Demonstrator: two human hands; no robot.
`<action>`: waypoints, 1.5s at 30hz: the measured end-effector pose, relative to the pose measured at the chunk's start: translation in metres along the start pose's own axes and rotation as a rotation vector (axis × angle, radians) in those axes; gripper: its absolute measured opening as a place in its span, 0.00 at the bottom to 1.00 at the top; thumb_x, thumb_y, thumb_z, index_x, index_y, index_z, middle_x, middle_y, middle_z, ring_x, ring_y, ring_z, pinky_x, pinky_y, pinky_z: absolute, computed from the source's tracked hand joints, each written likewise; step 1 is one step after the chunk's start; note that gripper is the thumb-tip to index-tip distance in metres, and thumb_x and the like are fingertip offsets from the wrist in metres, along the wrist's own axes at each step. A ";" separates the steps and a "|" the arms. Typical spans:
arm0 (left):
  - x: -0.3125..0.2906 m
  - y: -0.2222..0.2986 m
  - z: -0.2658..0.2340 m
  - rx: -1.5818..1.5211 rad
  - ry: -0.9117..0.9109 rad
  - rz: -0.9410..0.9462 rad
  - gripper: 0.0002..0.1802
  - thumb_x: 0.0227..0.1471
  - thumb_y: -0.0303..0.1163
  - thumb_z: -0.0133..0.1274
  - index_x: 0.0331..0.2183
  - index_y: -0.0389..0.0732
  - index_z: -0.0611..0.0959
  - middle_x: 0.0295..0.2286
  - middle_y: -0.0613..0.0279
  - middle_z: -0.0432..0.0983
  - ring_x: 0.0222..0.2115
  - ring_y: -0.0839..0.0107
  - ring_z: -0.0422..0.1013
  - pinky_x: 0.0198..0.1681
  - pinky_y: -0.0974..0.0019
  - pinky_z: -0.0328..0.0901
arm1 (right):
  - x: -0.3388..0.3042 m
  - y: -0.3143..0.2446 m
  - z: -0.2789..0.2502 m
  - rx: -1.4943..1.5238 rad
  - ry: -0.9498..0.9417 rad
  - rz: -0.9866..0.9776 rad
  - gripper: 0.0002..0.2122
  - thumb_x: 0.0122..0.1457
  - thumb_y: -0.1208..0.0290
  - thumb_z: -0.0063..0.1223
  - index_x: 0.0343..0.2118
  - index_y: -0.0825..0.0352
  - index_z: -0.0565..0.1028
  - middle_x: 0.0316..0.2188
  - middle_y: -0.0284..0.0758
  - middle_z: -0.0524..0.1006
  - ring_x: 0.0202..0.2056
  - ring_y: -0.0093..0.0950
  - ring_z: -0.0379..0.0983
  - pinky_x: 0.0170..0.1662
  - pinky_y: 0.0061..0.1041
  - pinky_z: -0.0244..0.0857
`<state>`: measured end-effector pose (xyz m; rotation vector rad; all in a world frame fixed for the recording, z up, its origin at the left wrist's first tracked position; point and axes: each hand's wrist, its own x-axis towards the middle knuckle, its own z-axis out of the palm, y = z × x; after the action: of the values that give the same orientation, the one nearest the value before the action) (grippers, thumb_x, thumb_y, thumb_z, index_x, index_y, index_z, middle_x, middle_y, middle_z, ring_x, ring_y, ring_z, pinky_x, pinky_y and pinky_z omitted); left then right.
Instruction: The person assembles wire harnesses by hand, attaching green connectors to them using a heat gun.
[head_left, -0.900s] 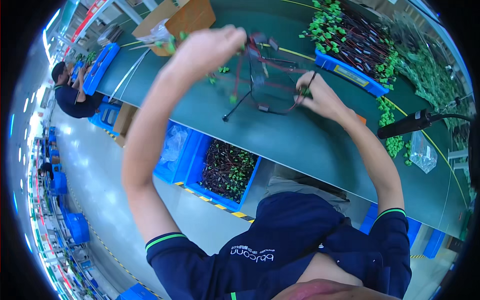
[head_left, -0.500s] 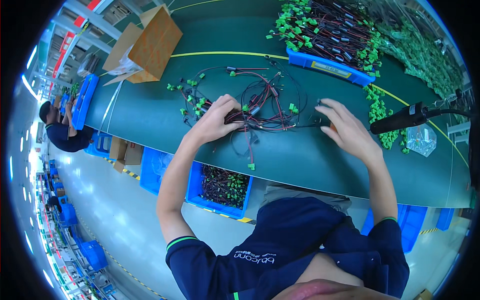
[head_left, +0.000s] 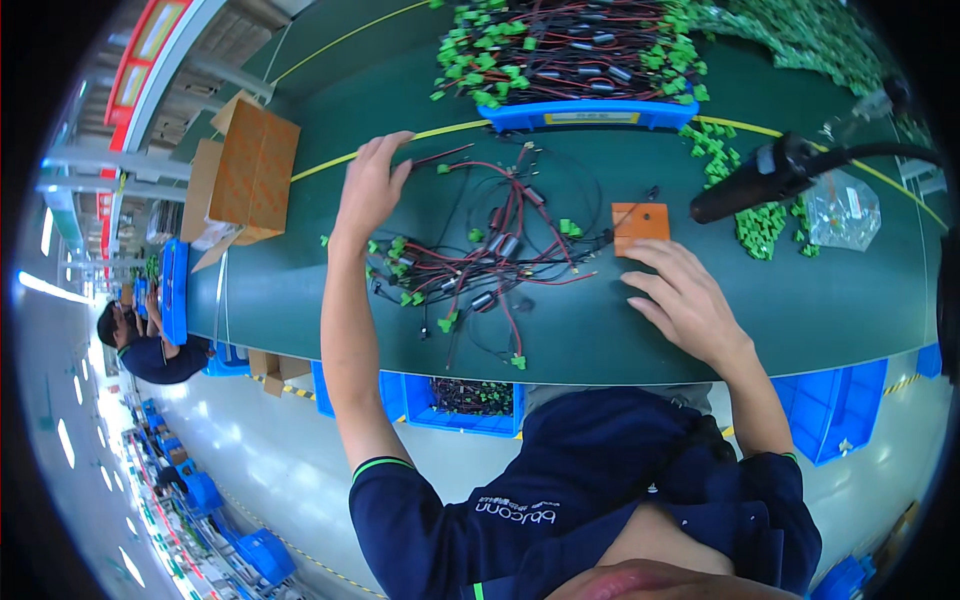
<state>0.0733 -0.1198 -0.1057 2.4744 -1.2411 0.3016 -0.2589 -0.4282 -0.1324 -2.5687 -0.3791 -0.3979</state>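
Note:
A loose tangle of red and black wire harnesses [head_left: 500, 245] with green connectors and dark cylindrical parts lies on the green table. My left hand [head_left: 372, 190] is at the tangle's far left edge, with its thumb apart from the fingers. A red and black wire end [head_left: 443, 154] lies close to the thumb tip; I see nothing gripped. To the right of the tangle sits a small orange block [head_left: 638, 222], with a wire end reaching its left side. My right hand [head_left: 685, 300] is just in front of the block, fingers spread and holding nothing.
A blue bin [head_left: 590, 115] heaped with harnesses stands at the back. Loose green connectors [head_left: 762, 230], a clear plastic bag [head_left: 842, 210] and a black cylindrical device [head_left: 750, 180] are at the right. An open cardboard box [head_left: 255, 170] stands far left. Another person [head_left: 160, 345] works beyond it.
My left hand has left the middle of the tangle and moved to its far left edge. My right hand has drawn nearer to me, uncovering the orange block. The head view has shifted.

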 end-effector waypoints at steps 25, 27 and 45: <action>-0.119 0.152 0.069 0.046 0.157 -0.009 0.12 0.51 0.26 0.59 0.40 0.42 0.81 0.44 0.59 0.77 0.49 0.57 0.71 0.56 0.50 0.61 | 0.171 0.036 0.111 0.258 -0.139 0.103 0.21 0.59 0.77 0.61 0.56 0.61 0.74 0.45 0.45 0.79 0.51 0.47 0.74 0.51 0.45 0.69; -0.115 0.122 0.065 -0.024 0.130 -0.006 0.12 0.52 0.26 0.58 0.41 0.41 0.82 0.44 0.56 0.78 0.49 0.56 0.71 0.55 0.51 0.62 | 0.183 0.039 0.121 0.272 -0.119 0.038 0.22 0.61 0.78 0.57 0.59 0.64 0.73 0.49 0.46 0.78 0.54 0.47 0.73 0.54 0.44 0.69; 0.003 0.189 0.058 0.024 0.101 0.315 0.09 0.48 0.23 0.65 0.36 0.36 0.88 0.43 0.56 0.79 0.41 0.56 0.75 0.43 0.57 0.70 | -0.032 0.102 -0.043 -0.280 0.205 0.376 0.07 0.62 0.71 0.58 0.38 0.68 0.76 0.31 0.47 0.78 0.35 0.48 0.78 0.37 0.45 0.73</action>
<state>-0.0749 -0.2497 -0.1165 2.2464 -1.5894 0.5177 -0.2630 -0.5418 -0.1530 -2.7510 0.2484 -0.6001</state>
